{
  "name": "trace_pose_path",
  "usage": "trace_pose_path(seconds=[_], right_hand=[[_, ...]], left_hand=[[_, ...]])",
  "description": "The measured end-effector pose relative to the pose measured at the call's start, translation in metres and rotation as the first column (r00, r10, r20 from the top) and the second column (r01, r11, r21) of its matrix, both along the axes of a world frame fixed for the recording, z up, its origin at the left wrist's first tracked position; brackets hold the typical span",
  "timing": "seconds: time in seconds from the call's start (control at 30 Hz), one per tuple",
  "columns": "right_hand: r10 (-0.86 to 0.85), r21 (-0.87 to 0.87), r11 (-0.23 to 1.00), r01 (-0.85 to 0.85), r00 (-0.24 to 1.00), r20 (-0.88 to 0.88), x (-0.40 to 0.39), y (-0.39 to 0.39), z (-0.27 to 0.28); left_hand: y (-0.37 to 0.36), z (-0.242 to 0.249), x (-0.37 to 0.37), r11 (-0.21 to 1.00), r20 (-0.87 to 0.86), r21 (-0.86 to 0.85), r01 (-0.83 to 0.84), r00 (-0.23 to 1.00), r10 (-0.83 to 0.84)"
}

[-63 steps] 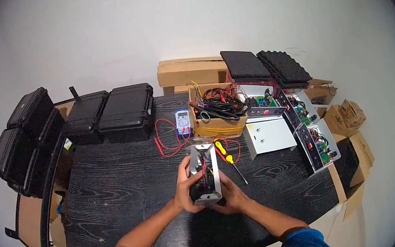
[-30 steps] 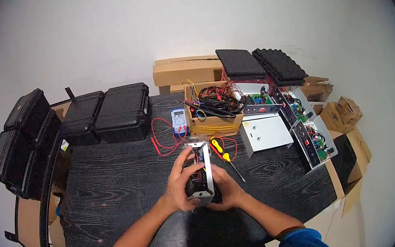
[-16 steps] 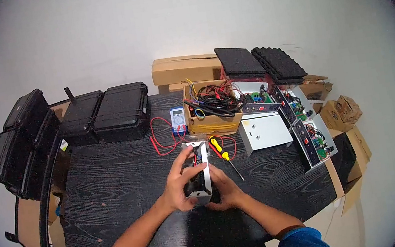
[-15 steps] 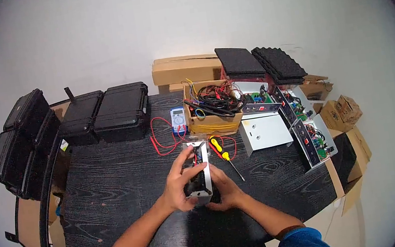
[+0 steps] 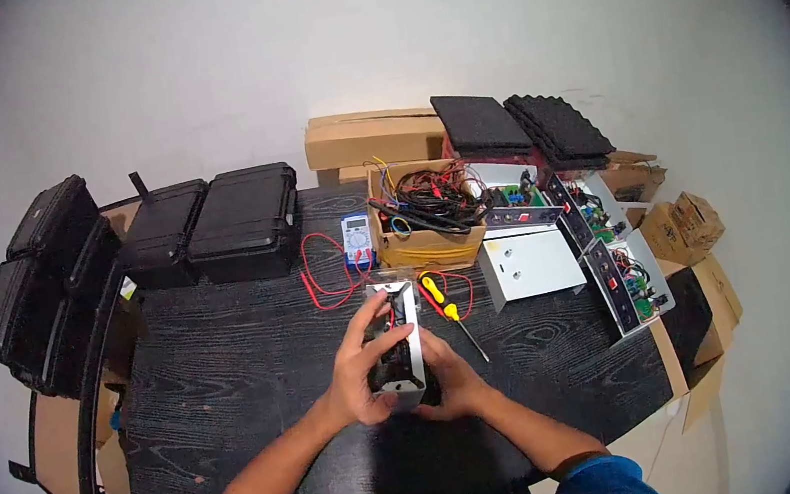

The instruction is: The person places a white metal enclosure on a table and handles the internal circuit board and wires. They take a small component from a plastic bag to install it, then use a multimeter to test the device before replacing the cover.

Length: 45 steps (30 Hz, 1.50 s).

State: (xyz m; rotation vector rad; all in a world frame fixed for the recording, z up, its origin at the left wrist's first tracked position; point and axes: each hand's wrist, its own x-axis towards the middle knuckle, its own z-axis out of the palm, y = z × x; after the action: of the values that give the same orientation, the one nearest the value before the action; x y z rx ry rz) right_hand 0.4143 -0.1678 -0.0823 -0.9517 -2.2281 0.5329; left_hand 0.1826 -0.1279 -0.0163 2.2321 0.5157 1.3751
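A white metal enclosure (image 5: 416,350) with an open face, dark inside with some red wire, stands at the middle of the black table's near half. My left hand (image 5: 357,374) grips its left side, fingers reaching over the open face and thumb at the lower edge. On the right side, my right hand (image 5: 450,376) holds the same enclosure, its fingers partly hidden behind it. Just right of the enclosure lies a yellow and black screwdriver (image 5: 441,299), shaft toward me. A blue multimeter (image 5: 358,242) with red leads lies beyond the enclosure.
Beyond the enclosure, a cardboard box (image 5: 431,250) holds tangled cables. A closed white panel box (image 5: 531,265) and opened units with green boards (image 5: 638,284) stand right. Black hard cases (image 5: 243,218) line the back left. Black foam sheets (image 5: 555,128) lie at the back right.
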Motion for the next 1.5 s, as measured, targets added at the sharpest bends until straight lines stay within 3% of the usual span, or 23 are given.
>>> trace_pose_path(seconds=[0.27, 0.4, 0.57, 0.73, 0.83, 0.93, 1.03, 1.17, 1.3, 1.4, 1.5], right_hand=[[0.027, 0.087, 0.996, -0.026, 1.0, -0.015, 0.001, 0.002, -0.002], [0.021, 0.146, 0.989, -0.018, 1.0, -0.016, 0.003, 0.002, -0.011], [0.021, 0.103, 0.995, -0.017, 0.999, -0.034, 0.002, 0.002, -0.013], [0.015, 0.128, 0.992, 0.004, 0.989, -0.146, 0.014, 0.007, 0.019], [-0.313, 0.104, 0.941, 0.323, 0.944, -0.102, 0.021, 0.031, 0.036], [-0.442, 0.093, 0.891, 0.443, 0.896, -0.037, 0.012, 0.065, 0.062], [-0.495, 0.16, 0.868, 0.469, 0.807, 0.321, 0.006, 0.094, 0.059], [-0.544, 0.194, 0.825, 0.531, 0.651, 0.529, -0.016, 0.119, 0.049], [-0.57, 0.298, 0.82, 0.488, 0.656, 0.495, -0.021, 0.138, 0.022], [-0.603, 0.272, 0.785, 0.556, 0.588, 0.539, -0.03, 0.15, 0.02], [-0.636, 0.381, 0.771, 0.51, 0.59, 0.497, -0.029, 0.157, 0.007]], left_hand=[[-0.006, 0.007, 0.003, 0.993, 0.055, -0.112, 0.032, 0.998, -0.026], [-0.009, 0.016, 0.001, 0.992, -0.044, -0.118, 0.041, 0.998, -0.046], [-0.009, 0.012, 0.0, 0.981, -0.103, -0.162, 0.111, 0.986, -0.128], [-0.008, 0.008, 0.003, 0.986, -0.061, -0.101, 0.133, 0.988, -0.14], [-0.01, 0.009, 0.005, 0.99, -0.034, -0.075, 0.116, 0.992, -0.119], [-0.011, 0.01, 0.007, 0.995, -0.031, -0.034, 0.089, 0.995, -0.09], [-0.01, 0.008, 0.008, 0.996, -0.027, -0.022, 0.087, 0.996, -0.087], [-0.008, 0.006, 0.007, 0.997, -0.038, 0.019, 0.081, 0.996, -0.08], [-0.008, 0.006, 0.007, 0.995, -0.038, 0.017, 0.094, 0.995, -0.094], [-0.006, 0.007, 0.007, 0.994, -0.031, 0.044, 0.103, 0.994, -0.101], [-0.007, 0.007, 0.009, 0.994, -0.019, 0.043, 0.103, 0.995, -0.102]])
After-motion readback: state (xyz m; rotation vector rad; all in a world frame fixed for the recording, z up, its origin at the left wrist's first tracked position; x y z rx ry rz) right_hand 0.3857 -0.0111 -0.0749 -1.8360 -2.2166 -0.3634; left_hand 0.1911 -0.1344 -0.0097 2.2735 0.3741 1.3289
